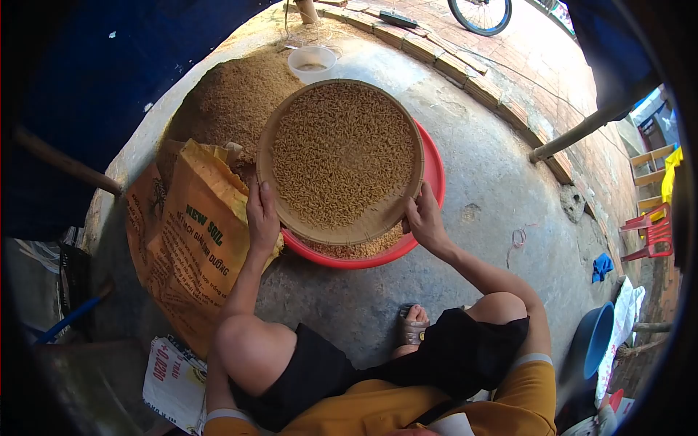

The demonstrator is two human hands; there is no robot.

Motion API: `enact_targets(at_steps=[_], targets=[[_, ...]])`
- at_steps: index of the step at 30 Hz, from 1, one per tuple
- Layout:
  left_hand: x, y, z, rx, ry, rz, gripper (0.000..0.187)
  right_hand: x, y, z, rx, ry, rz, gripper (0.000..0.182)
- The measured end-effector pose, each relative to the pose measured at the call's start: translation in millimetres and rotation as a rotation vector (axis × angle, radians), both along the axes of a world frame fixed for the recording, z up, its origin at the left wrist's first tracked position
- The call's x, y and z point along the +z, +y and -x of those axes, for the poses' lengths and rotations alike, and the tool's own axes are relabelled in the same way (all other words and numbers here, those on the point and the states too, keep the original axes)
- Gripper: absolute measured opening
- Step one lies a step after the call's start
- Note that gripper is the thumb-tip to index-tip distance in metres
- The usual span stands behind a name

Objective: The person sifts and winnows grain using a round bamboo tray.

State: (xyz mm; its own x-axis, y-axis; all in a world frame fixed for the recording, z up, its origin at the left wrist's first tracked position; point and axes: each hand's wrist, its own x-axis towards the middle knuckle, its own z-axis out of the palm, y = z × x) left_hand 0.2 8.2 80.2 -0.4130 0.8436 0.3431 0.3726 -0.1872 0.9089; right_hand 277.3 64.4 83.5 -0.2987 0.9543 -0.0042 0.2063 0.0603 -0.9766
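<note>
A round woven winnowing basket (349,235) full of brown grain-like pieces (342,149) is held up between my hands. My left hand (262,214) grips its lower left rim, thumb on top. On the lower right rim, my right hand (425,218) is closed around the edge. Beneath the basket sits a wide red basin (435,171), mostly covered by it, with more of the pieces (363,251) showing along its near side.
An orange "NEW SOIL" sack (193,243) stands at left before a brown husk-like heap (233,102). A clear plastic bowl (313,64) is behind. A blue tub (592,341) and red chair (647,232) are at right; a pole (582,134) slants nearby.
</note>
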Motion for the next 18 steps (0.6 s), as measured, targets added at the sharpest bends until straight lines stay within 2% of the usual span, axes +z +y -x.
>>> enact_targets(at_steps=[4,6,8,10,12,14,18], targets=[[-50,8,4,-0.007,-0.023,0.067,0.033,-21,7,-3,0.007,-0.071,0.179,0.021],[-77,-2,6,-0.001,-0.061,0.3,0.032,-41,4,-10,0.043,-0.077,0.28,0.021],[-102,-6,9,-0.002,-0.022,0.32,0.031,-49,-2,-12,0.039,-0.107,0.324,0.021],[-100,-8,8,0.001,0.023,0.336,0.03,-55,-8,-12,0.037,-0.141,0.35,0.022],[-76,-11,0,-0.036,-0.133,0.532,0.025,-63,-8,-14,0.037,-0.147,0.319,0.022],[-90,-8,5,-0.071,-0.164,0.503,0.024,-66,-7,-13,0.03,-0.153,0.282,0.022],[-90,-9,5,-0.124,-0.28,0.509,0.023,-71,-7,-14,0.004,-0.209,0.28,0.023]])
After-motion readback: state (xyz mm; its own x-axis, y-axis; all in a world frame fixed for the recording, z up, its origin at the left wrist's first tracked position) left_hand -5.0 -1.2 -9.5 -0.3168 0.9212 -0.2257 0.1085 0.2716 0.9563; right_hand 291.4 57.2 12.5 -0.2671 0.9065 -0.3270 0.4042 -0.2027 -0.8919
